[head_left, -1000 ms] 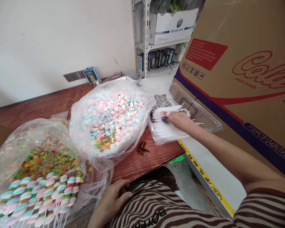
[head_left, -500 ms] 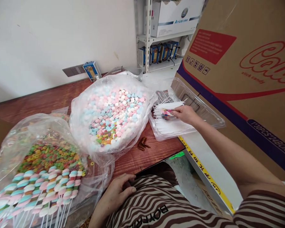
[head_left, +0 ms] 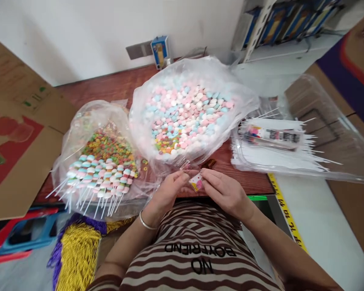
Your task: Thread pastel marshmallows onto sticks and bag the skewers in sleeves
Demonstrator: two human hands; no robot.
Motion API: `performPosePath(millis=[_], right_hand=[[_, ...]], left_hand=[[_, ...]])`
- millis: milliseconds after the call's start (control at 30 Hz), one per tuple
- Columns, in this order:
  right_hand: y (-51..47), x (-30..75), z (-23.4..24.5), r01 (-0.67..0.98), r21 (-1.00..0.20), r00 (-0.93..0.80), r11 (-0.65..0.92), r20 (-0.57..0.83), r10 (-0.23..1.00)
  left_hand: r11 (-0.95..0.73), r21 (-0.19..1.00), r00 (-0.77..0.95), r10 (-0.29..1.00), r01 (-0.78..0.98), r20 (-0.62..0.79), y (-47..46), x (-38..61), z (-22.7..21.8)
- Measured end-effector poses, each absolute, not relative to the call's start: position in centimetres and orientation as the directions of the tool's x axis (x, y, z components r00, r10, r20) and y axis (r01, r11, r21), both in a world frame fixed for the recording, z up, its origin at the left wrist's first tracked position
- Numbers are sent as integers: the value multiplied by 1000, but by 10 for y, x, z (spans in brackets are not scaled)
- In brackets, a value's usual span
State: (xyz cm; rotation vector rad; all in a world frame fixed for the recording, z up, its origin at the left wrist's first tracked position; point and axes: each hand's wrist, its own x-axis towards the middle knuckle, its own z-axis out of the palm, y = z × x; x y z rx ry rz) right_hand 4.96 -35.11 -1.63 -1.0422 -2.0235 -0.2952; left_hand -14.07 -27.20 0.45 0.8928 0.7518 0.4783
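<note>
The front edge of the table (head_left: 104, 88) ran nearest the person, before the marshmallow bag (head_left: 242, 97). Wood showed behind that bag to the left, and a strip of it separated the bag from the clear tray (head_left: 346, 171) to its right. The ring-candy bag (head_left: 68, 149) stood close against its left side.

Both hands met just in front of the marshmallow bag. The left hand (head_left: 170, 188) pinched one side of a small printed wrapper (head_left: 196, 182) between thumb and fingers; the right hand (head_left: 226, 194) pinched the opposite side with its fingertips.

Count: one wrapper between the hands; two candy bags; one tray, right of the marshmallow bag, bearing white sticks (head_left: 291, 157) and one stack of printed packets (head_left: 273, 136); one blue unit (head_left: 160, 50) behind it. Candy skewers (head_left: 101, 176) on its left overlapped, exceeding ten; an exact figure was unobtainable.
</note>
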Motion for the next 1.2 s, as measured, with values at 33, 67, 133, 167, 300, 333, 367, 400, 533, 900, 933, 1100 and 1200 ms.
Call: performPosePath(millis=[33,67,133,167,300,333,367,400,533,900,933,1100,1200], right_hand=[[-348,48,-19,734,-147,-354,663,750,559],[-346,46,-21,713,-177,-356,679,742,568],[-342,41,-24,691,-356,-243,629,705,666],[-341,38,-26,663,-504,-126,554,654,746],[-335,13,-30,177,-970,183,165,197,963],[-333,5,-31,58,-993,166,102,111,980],[-330,-2,-32,-20,-998,140,60,56,989],[-328,-8,-33,-64,-997,125,32,24,992],[-318,-20,-34,-103,-994,126,-18,-31,992],[-311,-15,-42,-62,-985,-16,-159,-158,987],[-309,-17,-43,-105,-982,-25,-160,-158,987],[-300,-22,-40,-136,-984,4,-117,-119,993],[-298,-20,-34,-52,-996,28,-66,-67,997]], left_hand=[[525,850,603,692,-43,-397,-272,-144,4],[496,868,553,732,-30,-399,-272,-148,2],[439,898,453,810,-44,-373,-274,-154,-3],[408,911,393,848,-56,-355,-275,-156,-7],[310,949,184,938,-62,-294,-276,-160,-20],[291,954,164,947,-66,-278,-276,-161,-22],[276,958,158,952,-75,-262,-276,-161,-24],[265,960,159,955,-87,-249,-276,-161,-26],[272,952,162,955,-138,-249,-278,-161,-29],[341,883,34,937,-324,-349,-276,-163,-30],[339,878,15,935,-337,-355,-276,-163,-32],[317,908,18,946,-274,-325,-275,-164,-39],[342,899,41,938,-275,-344,-274,-167,-40]])
